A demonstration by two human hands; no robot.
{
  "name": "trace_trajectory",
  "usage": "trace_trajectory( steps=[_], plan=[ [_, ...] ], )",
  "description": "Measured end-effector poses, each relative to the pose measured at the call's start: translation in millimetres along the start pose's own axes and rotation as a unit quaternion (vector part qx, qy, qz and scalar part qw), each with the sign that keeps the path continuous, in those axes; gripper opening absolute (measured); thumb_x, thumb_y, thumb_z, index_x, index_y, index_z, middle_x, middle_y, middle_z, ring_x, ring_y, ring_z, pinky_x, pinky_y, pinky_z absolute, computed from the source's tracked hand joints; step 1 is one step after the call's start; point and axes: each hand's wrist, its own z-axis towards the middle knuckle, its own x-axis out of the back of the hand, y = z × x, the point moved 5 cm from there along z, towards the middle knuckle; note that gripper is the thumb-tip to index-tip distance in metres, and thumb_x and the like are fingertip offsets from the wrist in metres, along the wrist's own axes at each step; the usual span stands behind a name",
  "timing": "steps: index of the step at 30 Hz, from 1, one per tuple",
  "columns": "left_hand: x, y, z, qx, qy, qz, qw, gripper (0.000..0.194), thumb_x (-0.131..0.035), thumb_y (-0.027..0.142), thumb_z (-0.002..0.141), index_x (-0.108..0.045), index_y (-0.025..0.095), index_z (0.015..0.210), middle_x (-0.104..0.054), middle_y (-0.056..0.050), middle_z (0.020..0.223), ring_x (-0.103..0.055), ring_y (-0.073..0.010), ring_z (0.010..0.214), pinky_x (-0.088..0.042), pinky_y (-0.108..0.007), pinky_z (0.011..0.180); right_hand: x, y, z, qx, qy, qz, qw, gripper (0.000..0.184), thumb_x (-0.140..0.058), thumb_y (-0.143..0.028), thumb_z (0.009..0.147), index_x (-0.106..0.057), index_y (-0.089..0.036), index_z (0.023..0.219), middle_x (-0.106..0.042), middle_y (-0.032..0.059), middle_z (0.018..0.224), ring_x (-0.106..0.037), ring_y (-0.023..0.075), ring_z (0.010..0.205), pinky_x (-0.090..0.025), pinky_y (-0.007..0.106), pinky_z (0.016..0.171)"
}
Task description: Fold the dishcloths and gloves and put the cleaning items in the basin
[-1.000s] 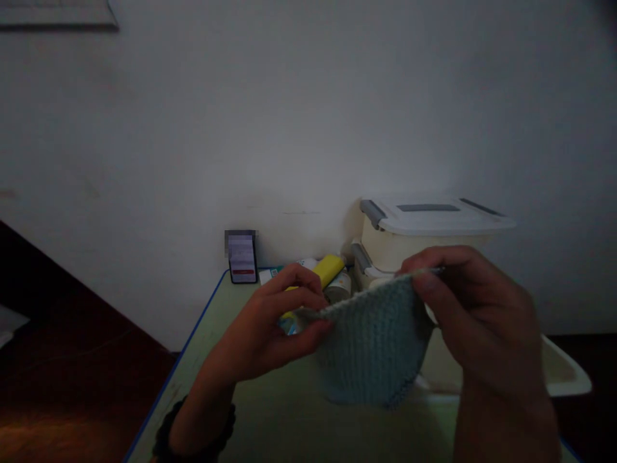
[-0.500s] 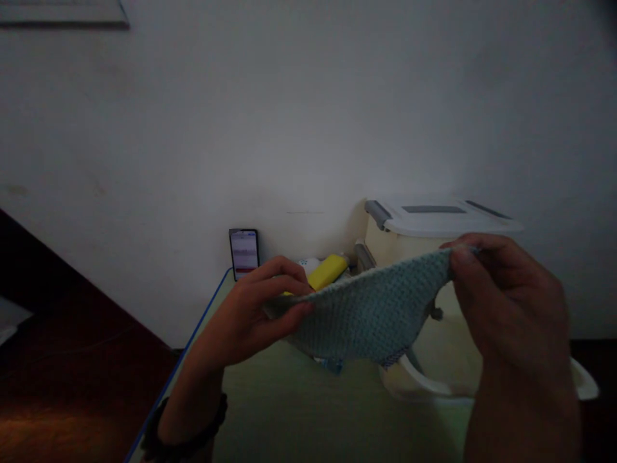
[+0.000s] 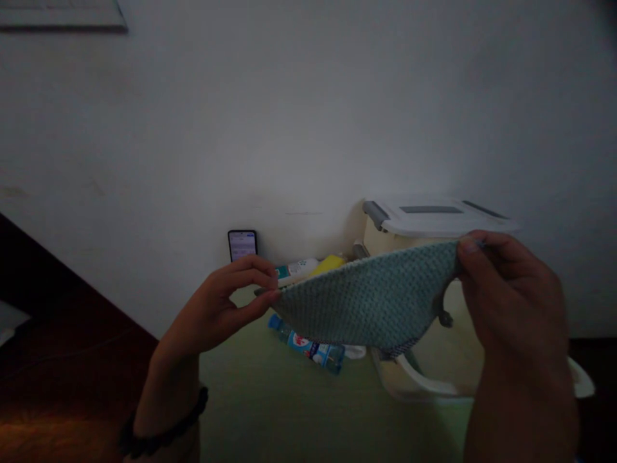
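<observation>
A blue-green textured cloth (image 3: 366, 302) hangs stretched in the air between my two hands. My left hand (image 3: 231, 299) pinches its left end between thumb and fingers, with a dark bracelet at the wrist. At the upper right corner, my right hand (image 3: 511, 289) grips the cloth between thumb and forefinger. The upper edge slopes up to the right, and the lower edge sags with a dark striped border. Behind the cloth, a yellow object (image 3: 328, 263) and a white-and-green package (image 3: 294, 270) are partly hidden.
A clear plastic bottle (image 3: 308, 344) with a blue label lies on the pale green table (image 3: 289, 411). A phone (image 3: 242, 245) leans on the wall. At right stands a whitish storage box (image 3: 434, 379) with a white-and-grey lid (image 3: 443, 222).
My left hand has moved left and slightly up, pulling the cloth wider and flatter. The bottle and the white-and-green package now show more. My right hand has barely shifted.
</observation>
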Motion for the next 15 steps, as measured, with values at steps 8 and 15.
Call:
trace_trajectory(
  steps=[8,15],
  plan=[
    [-13.3,-12.6,-4.1,0.113,-0.092,-0.034,0.989,0.017,-0.044,0.026,0.09,-0.056,0.016,0.084,-0.057,0.001,0.071,-0.053,-0.0102,0.064,-0.043,-0.019,0.058,1.0,1.9,-0.3,-0.004,0.015,-0.049,0.999,0.015,-0.07,-0.032,0.07,-0.066,-0.021,0.078,-0.061,-0.0022,0.069,-0.053,0.0104,0.061,-0.04,0.025,0.058],
    [-8.2,-26.3,-10.8,0.173,-0.106,-0.127,0.971,0.013,-0.059,0.025,0.081,-0.06,0.018,0.092,-0.065,-0.001,0.082,-0.059,-0.0131,0.073,-0.046,-0.021,0.062,-4.9,-3.8,-1.0,0.017,-0.016,-0.145,0.989,0.016,-0.066,-0.036,0.072,-0.063,-0.021,0.076,-0.062,-0.0017,0.068,-0.055,0.012,0.061,-0.042,0.024,0.055]
  ],
)
